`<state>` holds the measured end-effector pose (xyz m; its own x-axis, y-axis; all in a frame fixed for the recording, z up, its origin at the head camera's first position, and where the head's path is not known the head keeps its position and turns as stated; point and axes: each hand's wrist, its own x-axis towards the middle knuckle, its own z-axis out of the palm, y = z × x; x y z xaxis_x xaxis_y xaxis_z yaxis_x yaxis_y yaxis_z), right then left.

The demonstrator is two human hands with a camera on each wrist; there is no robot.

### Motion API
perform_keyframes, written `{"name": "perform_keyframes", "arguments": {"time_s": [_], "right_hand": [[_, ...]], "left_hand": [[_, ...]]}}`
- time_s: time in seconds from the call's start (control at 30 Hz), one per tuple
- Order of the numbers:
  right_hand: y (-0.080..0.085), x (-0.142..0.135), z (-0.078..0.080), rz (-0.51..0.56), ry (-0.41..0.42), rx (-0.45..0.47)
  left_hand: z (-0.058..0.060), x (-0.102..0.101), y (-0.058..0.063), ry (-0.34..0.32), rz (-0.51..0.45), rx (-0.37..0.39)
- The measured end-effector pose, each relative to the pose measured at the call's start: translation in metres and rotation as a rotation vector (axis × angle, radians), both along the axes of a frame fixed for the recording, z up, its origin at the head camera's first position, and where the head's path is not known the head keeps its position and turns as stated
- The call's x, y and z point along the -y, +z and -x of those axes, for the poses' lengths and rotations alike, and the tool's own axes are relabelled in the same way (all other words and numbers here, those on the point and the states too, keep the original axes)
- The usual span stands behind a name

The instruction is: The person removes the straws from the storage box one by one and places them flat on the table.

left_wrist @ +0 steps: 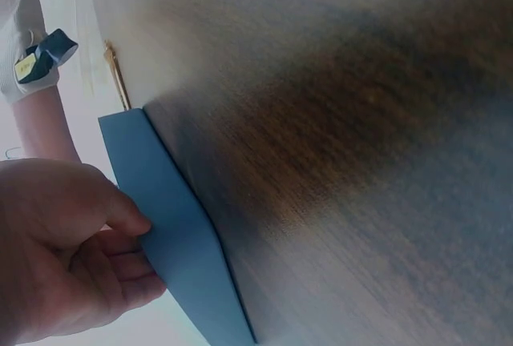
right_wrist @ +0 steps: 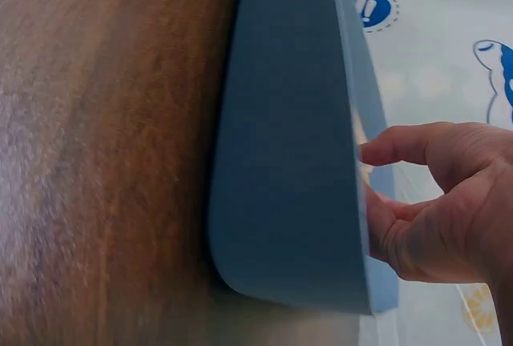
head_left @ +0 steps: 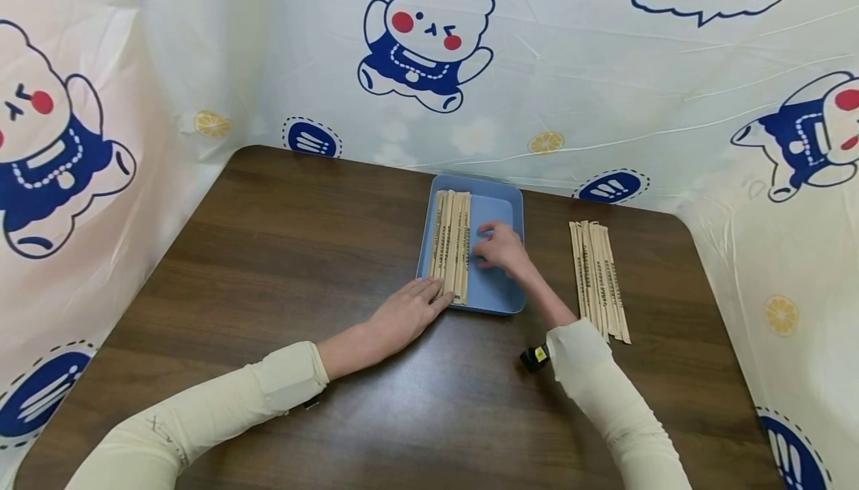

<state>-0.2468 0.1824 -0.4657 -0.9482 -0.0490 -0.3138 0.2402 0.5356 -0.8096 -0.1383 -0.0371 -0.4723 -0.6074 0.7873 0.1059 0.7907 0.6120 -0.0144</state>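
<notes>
A blue tray (head_left: 496,296) lies on the table with several paper-wrapped chopsticks (head_left: 451,244) side by side along its left half. My left hand (head_left: 405,317) rests at the tray's front left corner, its extended fingers over the near ends of the wrapped chopsticks. From the left wrist view, the thumb (left_wrist: 124,214) of that hand is at the tray's rim. Inside the tray's right half, my right hand (head_left: 502,247) has its fingers spread and bent towards the row of chopsticks, with nothing visible between them. The right wrist view hides those fingertips partly behind the tray wall (right_wrist: 288,138).
A second group of wrapped chopsticks (head_left: 597,281) lies on the brown wooden table (head_left: 302,236), right of the tray and beside my right forearm. A printed cloth (head_left: 570,65) with cartoon bears hangs along the table's back and sides.
</notes>
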Motion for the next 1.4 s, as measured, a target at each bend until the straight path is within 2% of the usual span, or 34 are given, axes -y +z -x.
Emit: {"name": "perform_keyframes", "arguments": {"time_s": [0.1, 0.33, 0.7, 0.97, 1.17, 1.4], "right_hand": [[-0.002, 0.005, 0.001, -0.057, -0.01, -0.004], [-0.005, 0.011, 0.005, -0.111, -0.025, 0.005], [-0.003, 0.015, 0.005, -0.239, 0.038, -0.01], [-0.005, 0.018, 0.006, -0.329, 0.079, -0.072], [-0.006, 0.019, 0.007, -0.355, 0.081, -0.102], [-0.005, 0.016, 0.008, -0.348, 0.086, -0.077]], "left_hand": [[0.0, 0.0, 0.0, -0.001, -0.006, 0.002], [0.0, 0.0, 0.0, 0.005, 0.01, 0.002], [0.0, 0.0, -0.001, -0.005, -0.003, -0.012], [0.0, 0.0, -0.002, -0.006, -0.003, -0.017], [0.0, 0.0, -0.001, -0.005, -0.01, -0.019], [0.0, 0.0, 0.0, -0.008, -0.004, -0.016]]}}
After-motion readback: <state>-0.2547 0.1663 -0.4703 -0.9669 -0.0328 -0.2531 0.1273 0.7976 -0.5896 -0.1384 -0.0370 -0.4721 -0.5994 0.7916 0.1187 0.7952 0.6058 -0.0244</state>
